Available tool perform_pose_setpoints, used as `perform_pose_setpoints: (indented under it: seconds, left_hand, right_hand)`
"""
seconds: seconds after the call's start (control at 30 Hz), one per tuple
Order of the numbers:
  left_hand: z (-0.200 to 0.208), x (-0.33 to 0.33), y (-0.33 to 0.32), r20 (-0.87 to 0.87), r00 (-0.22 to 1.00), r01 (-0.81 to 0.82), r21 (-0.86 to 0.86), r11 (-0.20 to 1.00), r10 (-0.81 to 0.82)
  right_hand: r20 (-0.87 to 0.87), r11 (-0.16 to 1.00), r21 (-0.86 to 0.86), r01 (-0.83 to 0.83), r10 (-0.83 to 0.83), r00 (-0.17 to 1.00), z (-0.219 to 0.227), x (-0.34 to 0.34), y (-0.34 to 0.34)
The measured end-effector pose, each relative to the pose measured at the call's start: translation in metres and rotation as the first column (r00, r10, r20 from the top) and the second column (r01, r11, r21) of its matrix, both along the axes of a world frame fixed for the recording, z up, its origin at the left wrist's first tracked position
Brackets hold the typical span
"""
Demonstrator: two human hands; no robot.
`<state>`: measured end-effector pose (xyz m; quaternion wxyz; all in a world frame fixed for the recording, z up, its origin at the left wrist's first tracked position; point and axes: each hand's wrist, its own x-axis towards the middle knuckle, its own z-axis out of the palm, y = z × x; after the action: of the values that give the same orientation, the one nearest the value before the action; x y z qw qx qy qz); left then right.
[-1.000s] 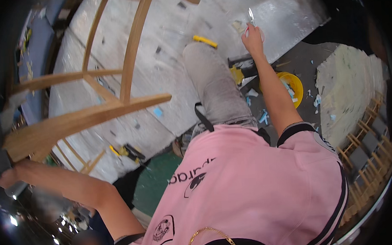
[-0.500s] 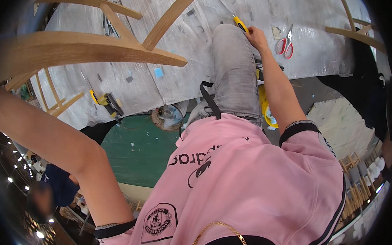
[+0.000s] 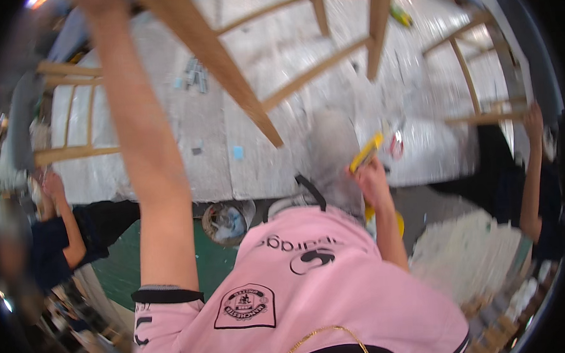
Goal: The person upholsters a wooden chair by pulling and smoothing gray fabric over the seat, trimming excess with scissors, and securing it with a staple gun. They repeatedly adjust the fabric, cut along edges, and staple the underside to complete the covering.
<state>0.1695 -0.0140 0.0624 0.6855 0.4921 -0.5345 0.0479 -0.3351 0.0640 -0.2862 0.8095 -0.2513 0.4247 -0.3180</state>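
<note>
My left arm reaches up to the top left, where my left hand (image 3: 99, 2) is blurred and cut by the picture's edge. It is beside the upper end of a wooden chair frame (image 3: 216, 62), whose legs and rails stand up over the table. The fingers do not show, so I cannot tell whether they grip it. My right hand (image 3: 372, 179), near my grey-trousered knee, is closed round a slim yellow-handled tool (image 3: 366, 151) pointing up and to the right. Red-handled scissors (image 3: 396, 143) lie just beyond it on the plastic-covered table (image 3: 263, 171).
Grey strips (image 3: 196, 74) and a small blue square (image 3: 238, 153) lie on the table. A round bin (image 3: 224, 221) stands below its edge. Co-workers are at both sides, beside other wooden frames (image 3: 468, 77). Another yellow tool (image 3: 401, 15) lies far off.
My left arm has swung up and inward, and the chair frame has turned with its leg now slanting downward. My right hand has come nearer to me with the yellow-handled tool, which now points up-right.
</note>
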Motion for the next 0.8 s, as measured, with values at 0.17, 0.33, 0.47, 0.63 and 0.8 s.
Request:
perform_pose_setpoints:
  seconds: [0.17, 0.33, 0.47, 0.63, 0.8]
  left_hand:
    - [0.007, -0.007, 0.008, 0.15, 0.988, 0.047, 0.009, 0.999, -0.048]
    - [0.029, -0.006, 0.048, 0.473, 0.881, -0.098, 0.147, 0.984, 0.017]
    - [0.042, -0.004, 0.06, 0.575, 0.816, -0.096, 0.236, 0.967, -0.059]
    - [0.051, -0.005, 0.067, 0.599, 0.78, -0.102, 0.41, 0.906, -0.183]
    - [0.059, -0.004, 0.072, 0.689, 0.684, -0.154, 0.457, 0.876, -0.24]
  right_hand:
    - [0.262, 0.934, -0.356, -0.016, 0.116, 0.958, 0.049, 0.061, 0.003]
    - [-0.025, 0.727, -0.681, -0.091, 0.101, 0.995, 0.163, 0.117, -0.024]
    - [0.071, 0.635, -0.77, -0.071, 0.196, 0.978, 0.193, 0.14, -0.027]
    - [-0.033, 0.587, -0.805, -0.091, 0.109, 0.994, 0.215, 0.153, -0.022]
    - [-0.073, 0.604, -0.788, -0.12, 0.102, 0.992, 0.213, 0.152, -0.016]
